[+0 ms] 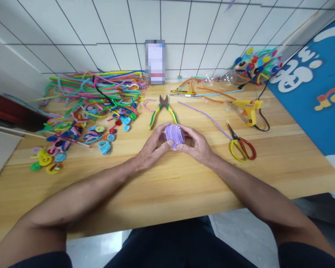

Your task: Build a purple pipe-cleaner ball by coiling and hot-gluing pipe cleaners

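A purple coil of fuzzy pipe cleaner (175,136) is held between both hands above the middle of the table. My left hand (155,149) grips its left side, thumb on the lower front. On the other side my right hand (197,145) closes round it, its thumb near the left thumb. Just beyond the hands lie pliers (163,106) with green and yellow handles, jaws pointing away. To the right a loose purple pipe cleaner (209,117) runs down to the scissors (236,139), which have one yellow and one red handle.
Many coloured pipe cleaners (86,89) and small coiled pieces (104,147) cover the table's left side. A phone (155,63) leans on the tiled wall. At the right are a yellow glue gun (249,111) with a black cord and a bag of colourful pieces (254,67).
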Motion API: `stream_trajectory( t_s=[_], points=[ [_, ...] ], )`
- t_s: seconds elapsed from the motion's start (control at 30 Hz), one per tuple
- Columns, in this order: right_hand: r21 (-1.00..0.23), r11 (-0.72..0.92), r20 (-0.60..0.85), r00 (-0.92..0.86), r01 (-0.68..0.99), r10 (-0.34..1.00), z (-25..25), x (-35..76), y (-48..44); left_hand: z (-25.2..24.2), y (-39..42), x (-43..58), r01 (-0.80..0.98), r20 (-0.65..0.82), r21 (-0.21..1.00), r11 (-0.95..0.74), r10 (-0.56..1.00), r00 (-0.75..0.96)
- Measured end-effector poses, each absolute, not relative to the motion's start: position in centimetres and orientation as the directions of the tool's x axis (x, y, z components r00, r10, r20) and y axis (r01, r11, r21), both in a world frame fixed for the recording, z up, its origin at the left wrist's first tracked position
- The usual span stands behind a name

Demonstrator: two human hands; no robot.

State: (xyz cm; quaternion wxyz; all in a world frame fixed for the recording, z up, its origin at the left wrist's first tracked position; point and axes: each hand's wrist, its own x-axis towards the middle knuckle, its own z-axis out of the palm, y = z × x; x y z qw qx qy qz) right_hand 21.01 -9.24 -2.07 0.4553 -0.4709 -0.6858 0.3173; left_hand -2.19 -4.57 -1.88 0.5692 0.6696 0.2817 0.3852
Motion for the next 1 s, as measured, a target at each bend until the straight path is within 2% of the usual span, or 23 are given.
stream_trajectory(
  t_s=[0.2, 0.43, 0.83, 1.0],
  points=[
    [-0.859, 0.38, 0.354, -0.139, 0.343, 0.925, -2.4, 21.1, -9.0, -1.6, -4.5, -2.2, -0.045, 0.205, 0.975, -0.216, 0.815, 0.542],
    [-0.79, 0.463, 0.435, -0.165, 0.402, 0.885, -2.0, 20.5, -9.6, -3.1, -3.9, -2.3, -0.021, 0.197, 0.972, -0.233, 0.77, 0.606],
    [-0.836, 0.432, 0.376, -0.219, 0.339, 0.9, -1.6, 20.7, -9.4, -3.8, -3.6, -2.7, -0.079, 0.279, 0.949, -0.306, 0.692, 0.666],
    [-0.792, 0.441, 0.377, -0.229, 0.423, 0.897, -1.9, 20.7, -9.5, -2.8, -3.7, -2.8, -0.069, 0.308, 0.927, -0.368, 0.646, 0.698]
  ],
)
